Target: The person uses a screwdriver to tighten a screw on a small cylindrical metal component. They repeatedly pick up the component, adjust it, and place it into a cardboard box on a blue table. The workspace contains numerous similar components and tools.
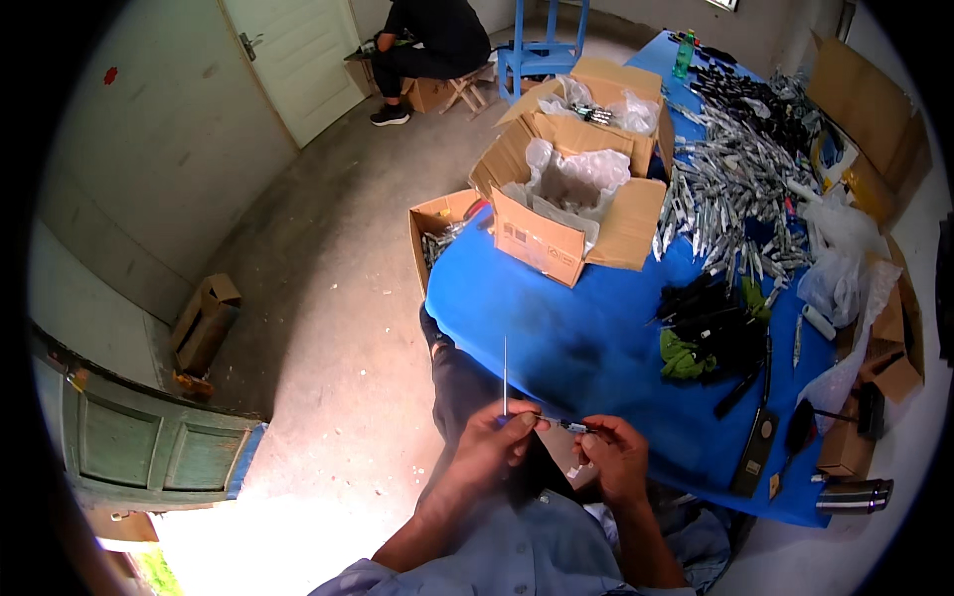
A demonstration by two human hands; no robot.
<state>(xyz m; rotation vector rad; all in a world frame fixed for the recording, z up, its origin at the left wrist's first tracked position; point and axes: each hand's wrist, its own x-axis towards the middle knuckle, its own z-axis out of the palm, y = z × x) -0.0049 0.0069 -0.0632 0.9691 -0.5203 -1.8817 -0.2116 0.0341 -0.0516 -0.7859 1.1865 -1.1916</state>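
Above my lap, at the table's near edge, both hands are closed. My left hand (484,445) grips a thin screwdriver (505,375), its metal shaft standing straight up and a bit of blue handle showing. Its thumb and finger also pinch one end of a small, slim, dark-and-silver pen-like part (566,425). The part's other end sits between the fingertips of my right hand (618,459). A small whitish piece (574,471) shows below the right fingers; I cannot tell whether it is attached. The part's details are too small to make out.
A blue-covered table (586,343) carries open cartons (542,243), a heap of silver pen-like parts (730,189), black and green cloth (696,328) and a metal cup (855,496). Another person (432,45) sits at the far left. A carton (206,323) stands on the floor.
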